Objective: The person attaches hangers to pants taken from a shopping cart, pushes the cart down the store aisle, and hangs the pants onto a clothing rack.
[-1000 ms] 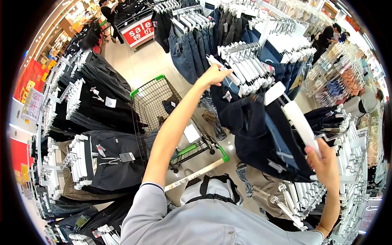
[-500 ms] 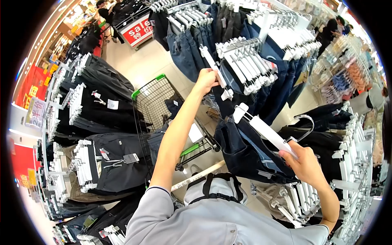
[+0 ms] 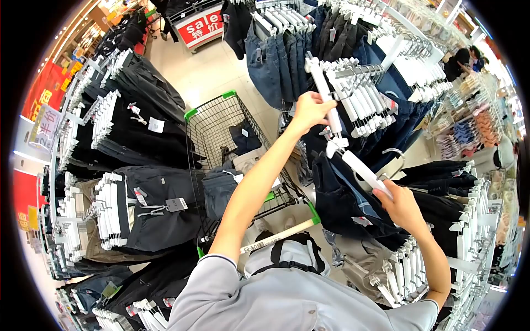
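Observation:
Near the centre rack, my left hand [image 3: 313, 113] is closed on a white hanger [image 3: 324, 91] at the near end of a row of hangers. My right hand [image 3: 400, 205] grips another white hanger [image 3: 361, 170] with a metal hook. Dark blue jeans [image 3: 337, 193] hang from that hanger, between my body and the rack. The near ends of the two hangers are close together; whether they touch, I cannot tell. The row of white hangers [image 3: 364, 105] on the rack is just right of my left hand.
A shopping cart [image 3: 212, 129] with folded clothes stands left of centre, its handle [image 3: 281, 234] near my bag. Racks of dark trousers [image 3: 154, 207] line the left side; more hangers [image 3: 469, 220] crowd the right. A red sale sign [image 3: 200, 27] is at the back, people at upper right.
My left hand went from reaching over the rack to gripping a hanger. My right hand brought the jeans' hanger leftward, closer to my left hand. The view has shifted slightly.

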Tool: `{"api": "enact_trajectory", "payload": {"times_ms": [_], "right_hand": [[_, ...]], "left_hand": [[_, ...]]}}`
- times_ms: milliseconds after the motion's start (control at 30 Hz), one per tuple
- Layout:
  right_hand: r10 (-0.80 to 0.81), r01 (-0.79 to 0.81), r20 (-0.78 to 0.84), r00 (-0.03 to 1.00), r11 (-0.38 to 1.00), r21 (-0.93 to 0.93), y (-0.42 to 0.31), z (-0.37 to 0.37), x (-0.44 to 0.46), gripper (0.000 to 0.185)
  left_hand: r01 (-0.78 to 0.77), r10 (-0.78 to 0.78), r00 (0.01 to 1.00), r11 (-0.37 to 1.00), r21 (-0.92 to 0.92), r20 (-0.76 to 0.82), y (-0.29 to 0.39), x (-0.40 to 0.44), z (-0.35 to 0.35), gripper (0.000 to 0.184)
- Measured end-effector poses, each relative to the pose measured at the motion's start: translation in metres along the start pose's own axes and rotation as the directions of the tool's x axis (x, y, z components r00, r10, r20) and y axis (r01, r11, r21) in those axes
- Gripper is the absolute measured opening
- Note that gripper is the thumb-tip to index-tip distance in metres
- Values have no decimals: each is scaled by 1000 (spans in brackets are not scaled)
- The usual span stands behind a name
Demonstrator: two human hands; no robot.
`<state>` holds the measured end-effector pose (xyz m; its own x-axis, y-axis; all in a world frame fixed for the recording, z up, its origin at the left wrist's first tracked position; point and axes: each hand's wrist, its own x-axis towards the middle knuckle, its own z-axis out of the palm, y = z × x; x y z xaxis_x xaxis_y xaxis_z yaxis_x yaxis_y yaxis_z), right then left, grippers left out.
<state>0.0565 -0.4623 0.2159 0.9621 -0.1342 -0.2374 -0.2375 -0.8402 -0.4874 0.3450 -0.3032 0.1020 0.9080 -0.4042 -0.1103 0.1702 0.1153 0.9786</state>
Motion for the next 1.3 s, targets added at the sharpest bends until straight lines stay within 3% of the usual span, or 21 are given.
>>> {"api": "enact_trajectory", "payload": {"times_ms": [133, 167, 300, 367, 400, 433, 500, 533, 700, 767, 833, 900, 1033, 1100, 1133, 1267, 1300], "right_hand": [[-17, 17, -2, 1000, 998, -54, -9, 15, 15, 33], [-7, 7, -7, 1000, 998, -56, -10, 16, 21, 33], [-55, 53, -21, 998, 992, -113, -4, 27, 59, 36], [-102, 92, -81, 992, 989, -116, -4, 32, 87, 37], [-101, 94, -96, 990, 993, -72, -7, 33, 102, 37], [7, -7, 2, 1000, 1000, -23, -23, 24, 117, 38], [-55, 55, -75, 996, 998, -1, -19, 29, 152, 42], [-75, 73, -105, 992, 997, -28, -16, 31, 172, 42], [29, -21, -159, 987, 999, 48, -12, 36, 247, 50], [-30, 28, -265, 964, 1000, -11, 2, 53, 272, 51], [100, -60, -209, 973, 981, 187, -16, 56, 268, 48], [126, -74, -202, 971, 966, 248, -10, 69, 275, 45], [-40, 52, -432, 901, 998, 16, 15, 96, 291, 55], [76, -44, -287, 955, 992, 117, 9, 86, 286, 57], [9, 0, -378, 926, 1000, 22, 20, 93, 292, 58], [-161, 90, -367, 916, 975, -203, 31, 87, 296, 60], [-151, 54, -388, 909, 966, -251, 26, 87, 290, 52]], "left_hand": [[-139, 164, 948, 984, 107, -272, -12, -5, -55, 51], [-111, 173, 943, 968, 224, -284, -5, -12, -76, 50], [-277, 223, 858, 959, -52, -462, -13, -56, -164, 40], [-300, 217, 810, 952, -67, -545, -16, -92, -204, 36], [-301, 177, 802, 945, -129, -570, -31, -104, -233, 42], [-254, 141, 788, 961, -108, -600, -38, -122, -250, 43], [-200, 75, 789, 970, -140, -610, -55, -165, -279, 42], [-167, 40, 778, 975, -144, -627, -64, -186, -290, 31], [-75, -39, 703, 989, -128, -710, -86, -292, -320, 32], [-84, -37, 653, 989, -121, -756, -90, -327, -326, 26], [-55, -60, 610, 992, -118, -790, -90, -358, -330, 21], [-47, -79, 582, 990, -131, -809, -89, -383, -330, 20], [-40, -81, 530, 992, -120, -844, -90, -411, -328, 22], [-63, -89, 524, 988, -143, -847, -94, -416, -329, 25], [-76, -97, 523, 984, -160, -847, -98, -415, -330, 25], [-84, -116, 560, 977, -196, -821, -94, -397, -323, 23], [-82, -116, 572, 977, -197, -812, -93, -393, -321, 23]]}}
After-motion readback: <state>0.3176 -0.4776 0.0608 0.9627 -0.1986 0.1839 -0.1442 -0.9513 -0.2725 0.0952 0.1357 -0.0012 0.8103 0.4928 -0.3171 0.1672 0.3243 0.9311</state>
